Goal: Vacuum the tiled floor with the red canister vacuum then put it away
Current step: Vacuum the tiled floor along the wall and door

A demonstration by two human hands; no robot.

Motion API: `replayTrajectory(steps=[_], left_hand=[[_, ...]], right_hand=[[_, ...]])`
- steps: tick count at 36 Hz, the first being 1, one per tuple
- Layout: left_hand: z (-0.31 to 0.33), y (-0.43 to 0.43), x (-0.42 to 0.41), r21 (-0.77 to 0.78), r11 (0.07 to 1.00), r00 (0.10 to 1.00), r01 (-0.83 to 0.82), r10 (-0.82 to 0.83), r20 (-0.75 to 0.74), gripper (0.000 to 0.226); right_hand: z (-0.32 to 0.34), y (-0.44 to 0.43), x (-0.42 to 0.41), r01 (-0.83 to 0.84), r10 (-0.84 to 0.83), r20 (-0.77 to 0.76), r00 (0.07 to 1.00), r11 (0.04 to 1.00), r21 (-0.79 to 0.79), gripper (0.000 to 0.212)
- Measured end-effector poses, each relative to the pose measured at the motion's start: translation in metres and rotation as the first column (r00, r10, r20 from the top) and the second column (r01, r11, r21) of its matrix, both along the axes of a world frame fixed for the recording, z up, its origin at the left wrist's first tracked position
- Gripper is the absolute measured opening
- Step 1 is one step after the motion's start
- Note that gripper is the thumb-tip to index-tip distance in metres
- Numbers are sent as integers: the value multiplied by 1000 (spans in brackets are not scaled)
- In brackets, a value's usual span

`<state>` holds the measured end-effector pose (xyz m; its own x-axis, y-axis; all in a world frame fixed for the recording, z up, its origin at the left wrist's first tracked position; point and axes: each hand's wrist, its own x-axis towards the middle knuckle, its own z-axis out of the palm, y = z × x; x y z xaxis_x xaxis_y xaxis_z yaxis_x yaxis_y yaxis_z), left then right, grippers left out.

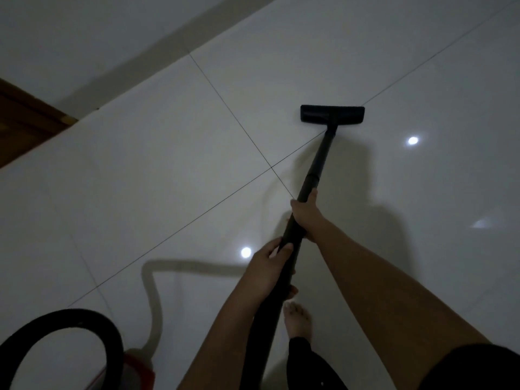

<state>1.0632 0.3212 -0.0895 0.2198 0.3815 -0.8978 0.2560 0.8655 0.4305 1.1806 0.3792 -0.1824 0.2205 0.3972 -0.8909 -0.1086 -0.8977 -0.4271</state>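
Both fists wrapped round the wand: right hand farther out, left hand nearer me; floor head flat on tiled floor, far right; red canister near left; wand's stiff, prob light; hold mid-tube.

The left forearm and right forearm are bare along their whole visible length. The left hand and right hand are bare as well. At the lower right corner the right arm meets a dark sleeve, black or near black in the dim light. One bare foot shows. Above it is a dark trouser leg that ends at the ankle. The light is too dim to tell any pattern on the cloth.
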Motion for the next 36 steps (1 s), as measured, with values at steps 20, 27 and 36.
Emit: replayTrajectory(steps=[20, 27, 36], left_hand=[[3, 54, -72, 279, 856, 804, 435, -230, -549, 45], [17, 52, -67, 281, 731, 628, 622, -251, -737, 33], [33, -11, -47, 779, 627, 773, -20, 504, -386, 34]], right_hand=[[-1, -24, -24, -669, 596, 410, 690, 310, 675, 56], [-5, 5, -29, -794, 626, 610, 486, 24, 607, 52], [2, 4, -60, -812, 518, 688, 508, 20, 584, 46]])
